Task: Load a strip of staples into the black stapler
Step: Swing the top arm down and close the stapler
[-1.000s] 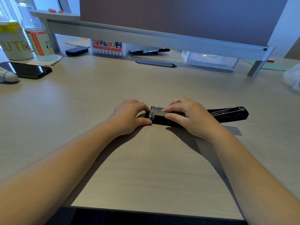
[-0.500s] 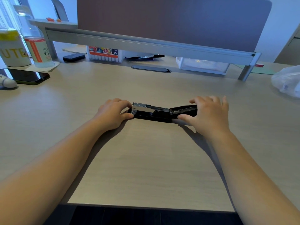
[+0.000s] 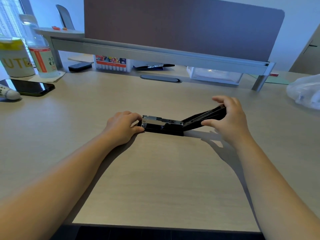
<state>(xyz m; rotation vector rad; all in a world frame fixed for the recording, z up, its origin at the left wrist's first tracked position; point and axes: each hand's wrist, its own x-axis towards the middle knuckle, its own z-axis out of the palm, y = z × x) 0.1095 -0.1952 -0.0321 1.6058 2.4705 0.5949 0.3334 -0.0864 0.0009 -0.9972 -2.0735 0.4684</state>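
Observation:
The black stapler [image 3: 163,128] lies in the middle of the desk with its lid swung back. Its metal staple channel [image 3: 159,120] faces up and is uncovered. My left hand [image 3: 123,127] presses against the stapler's front end, thumb and fingers on the base. My right hand [image 3: 228,116] grips the far tip of the stapler's black lid [image 3: 200,117], which is raised at a slant off the desk. I cannot make out a loose strip of staples anywhere.
A black phone [image 3: 29,87] and a white tube [image 3: 8,93] lie at the left. A cup [image 3: 15,59] and a bottle [image 3: 40,54] stand behind them. A marker box [image 3: 112,64] and a clear tray [image 3: 214,75] sit under the shelf. A plastic bag [image 3: 304,91] is at the right edge.
My right hand left the staple channel, slid to the lid's far tip and lifted it off the desk. The left hand stayed at the front end.

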